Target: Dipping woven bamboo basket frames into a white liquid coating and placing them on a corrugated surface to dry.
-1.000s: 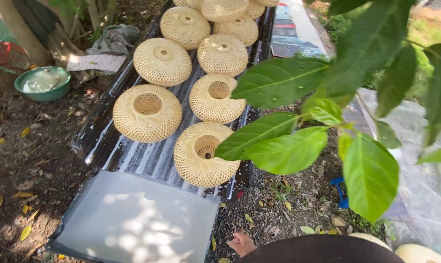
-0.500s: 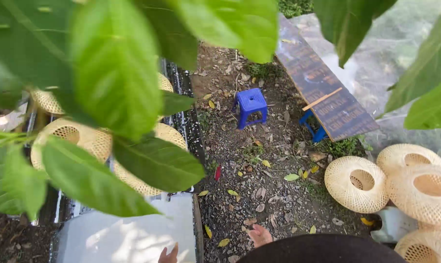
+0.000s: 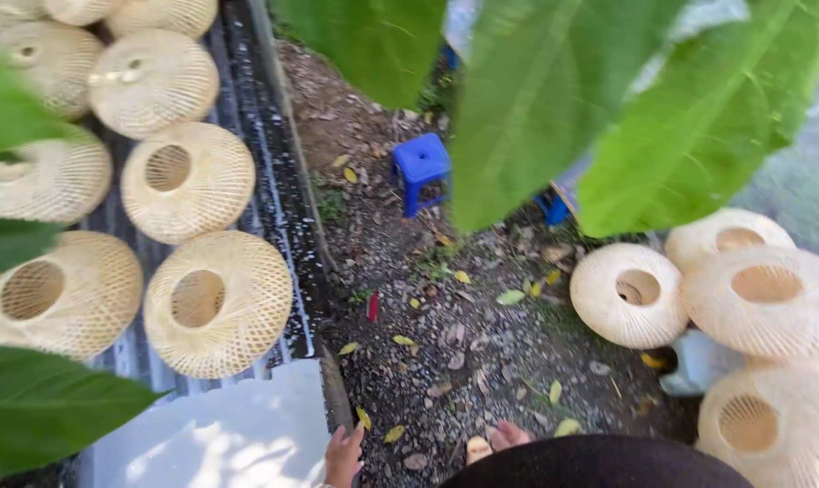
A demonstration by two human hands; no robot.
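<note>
Only my left hand (image 3: 342,457) shows, at the bottom edge, its fingers against the right corner of a white sheet (image 3: 219,438). Whether it grips the sheet is unclear. My right hand is out of view. Several round woven bamboo shades with a hole in the top lie on a corrugated metal sheet (image 3: 269,194) to the left; the closest one (image 3: 218,303) is just above the white sheet. More woven shades (image 3: 628,295) are piled on the ground at the right.
Big green leaves (image 3: 554,99) hang close to the camera and hide the top and left. A blue plastic stool (image 3: 422,168) stands on the gravel strip with fallen leaves. My toes (image 3: 495,443) and a dark rounded edge (image 3: 599,463) fill the bottom.
The view has swung from the shades on the metal sheet toward the right. The pile of shades and the blue stool have come into sight, and my left hand now shows at the white sheet's corner.
</note>
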